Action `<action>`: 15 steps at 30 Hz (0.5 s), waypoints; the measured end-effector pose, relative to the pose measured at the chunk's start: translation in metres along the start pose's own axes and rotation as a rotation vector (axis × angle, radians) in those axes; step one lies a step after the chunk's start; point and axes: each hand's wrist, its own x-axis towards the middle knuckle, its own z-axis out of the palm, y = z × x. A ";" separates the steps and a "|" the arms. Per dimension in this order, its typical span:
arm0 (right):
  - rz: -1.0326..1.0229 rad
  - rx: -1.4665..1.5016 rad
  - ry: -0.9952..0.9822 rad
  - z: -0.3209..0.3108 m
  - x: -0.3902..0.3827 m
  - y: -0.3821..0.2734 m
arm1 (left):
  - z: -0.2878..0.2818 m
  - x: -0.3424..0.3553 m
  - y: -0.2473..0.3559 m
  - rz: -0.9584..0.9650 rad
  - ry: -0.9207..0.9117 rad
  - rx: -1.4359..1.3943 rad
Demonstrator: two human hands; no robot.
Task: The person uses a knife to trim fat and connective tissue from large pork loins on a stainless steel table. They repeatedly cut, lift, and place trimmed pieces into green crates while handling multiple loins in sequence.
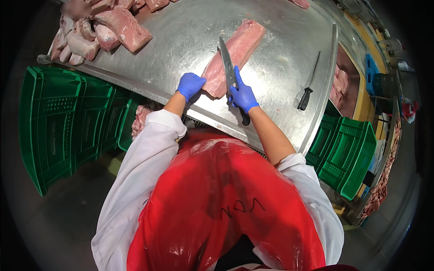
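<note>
A long pale-pink pork loin (246,40) lies slantwise on the steel table (181,40), its near end close to the front edge. My left hand (191,86), in a blue glove, is closed at the left corner of that near end and seems to pinch the meat; its fingertips are partly hidden. In my blue-gloved right hand (244,95) is a large knife (226,61) with a dark handle. The index finger stretches along the blade, which crosses over the loin and points away from me.
A slim black-handled tool (305,98), perhaps a sharpening steel, lies on the right. Several meat pieces (122,29) are heaped at the far left. Green crates (54,122) stand left of the table, with another green crate (348,153) at right. More meat (339,86) sits beyond the right rim.
</note>
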 end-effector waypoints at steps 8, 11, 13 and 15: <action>-0.108 -0.183 0.143 0.013 0.005 0.011 | 0.013 0.000 0.010 0.090 0.063 0.138; -0.087 -0.093 0.058 0.022 -0.005 -0.033 | 0.014 -0.004 -0.014 0.105 0.190 -0.051; -0.107 -0.218 0.012 0.029 0.010 -0.038 | 0.019 -0.003 -0.015 0.118 0.180 -0.139; -0.042 -0.200 -0.093 0.030 0.019 -0.038 | 0.020 -0.003 -0.013 0.140 0.193 -0.138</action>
